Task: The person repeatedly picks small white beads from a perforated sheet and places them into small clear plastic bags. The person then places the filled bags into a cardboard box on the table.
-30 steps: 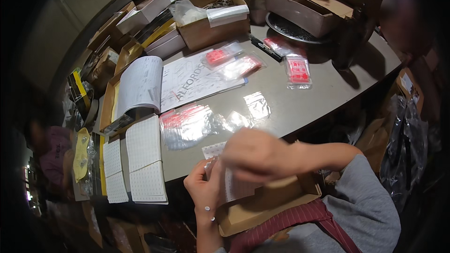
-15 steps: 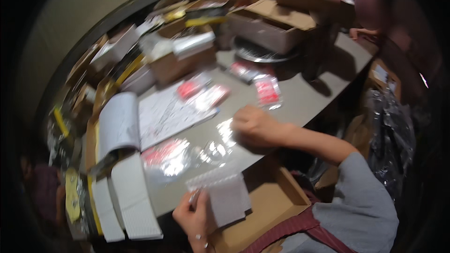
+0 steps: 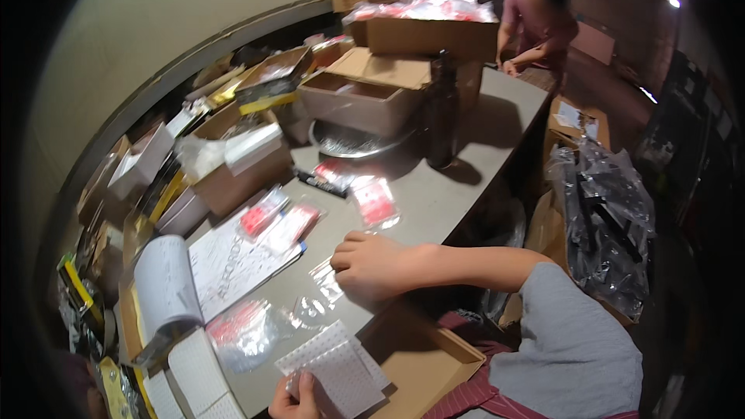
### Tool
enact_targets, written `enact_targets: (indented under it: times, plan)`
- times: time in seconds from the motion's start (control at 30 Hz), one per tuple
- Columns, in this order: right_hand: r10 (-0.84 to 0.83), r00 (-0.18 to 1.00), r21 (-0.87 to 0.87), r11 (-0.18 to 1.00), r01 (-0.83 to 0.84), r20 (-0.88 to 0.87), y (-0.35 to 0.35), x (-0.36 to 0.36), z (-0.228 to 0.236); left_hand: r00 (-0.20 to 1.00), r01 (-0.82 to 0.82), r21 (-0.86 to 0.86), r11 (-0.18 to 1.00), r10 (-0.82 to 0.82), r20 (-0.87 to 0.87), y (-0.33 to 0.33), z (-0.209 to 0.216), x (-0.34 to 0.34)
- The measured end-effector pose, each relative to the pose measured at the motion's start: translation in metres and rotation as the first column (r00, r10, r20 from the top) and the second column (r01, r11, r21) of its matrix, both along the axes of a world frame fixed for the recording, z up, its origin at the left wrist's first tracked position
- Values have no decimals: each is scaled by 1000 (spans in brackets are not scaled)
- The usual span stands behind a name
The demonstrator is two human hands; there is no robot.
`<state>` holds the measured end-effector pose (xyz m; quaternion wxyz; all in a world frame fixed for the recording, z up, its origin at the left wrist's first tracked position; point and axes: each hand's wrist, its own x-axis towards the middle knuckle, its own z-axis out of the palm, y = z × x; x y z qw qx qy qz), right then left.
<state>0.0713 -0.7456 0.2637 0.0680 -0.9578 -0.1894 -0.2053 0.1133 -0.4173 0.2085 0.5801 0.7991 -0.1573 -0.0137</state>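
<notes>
My left hand point(image 3: 297, 398), at the lower edge, pinches white sheets point(image 3: 339, 372) with rows of small dots between thumb and fingers. They are tilted over an open brown cardboard box point(image 3: 431, 361) at the table's near edge. My right hand point(image 3: 374, 264) rests on the table with its fingers curled down. Its fingertips are hidden, so what they hold cannot be made out. A shiny clear plastic bag point(image 3: 326, 278) lies beside these fingers. Closer to my left hand lie a small clear piece point(image 3: 310, 312) and a pile of clear bags with red print point(image 3: 247, 332).
An open notebook point(image 3: 233, 260) bears red-and-white packets point(image 3: 289, 226). Another packet point(image 3: 375, 200) lies near a black marker point(image 3: 320, 183). A dark bottle point(image 3: 441, 112) stands by a round metal pan point(image 3: 361, 142) and boxes point(image 3: 361, 101). A co-worker point(image 3: 539, 27) is at the far right.
The view has swung, so the table sits further left and the co-worker shows more fully. My left hand still holds the sheets; my right hand stays by the clear bag.
</notes>
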Motion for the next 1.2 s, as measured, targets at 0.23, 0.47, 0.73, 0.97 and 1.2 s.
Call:
enact_targets:
  times: [0.23,0.47,0.73,0.97,1.2]
  plan:
    - [251,957,347,893,-287,146,69,-15,17,998,-6,77,997,11,-54,-9,30,-9]
    - [536,843,456,739,-496,48,137,-16,38,994,79,-110,991,-87,-68,-7,39,-14]
    - [544,835,288,790,-541,79,173,-23,35,890,165,33,986,-163,425,2,21,-28]
    - [535,828,146,817,-558,170,182,-26,31,954,-16,-78,997,39,297,-23,29,-20]
    - [585,782,275,732,-623,214,179,-26,26,998,38,-4,999,-38,46,-14,43,-19]
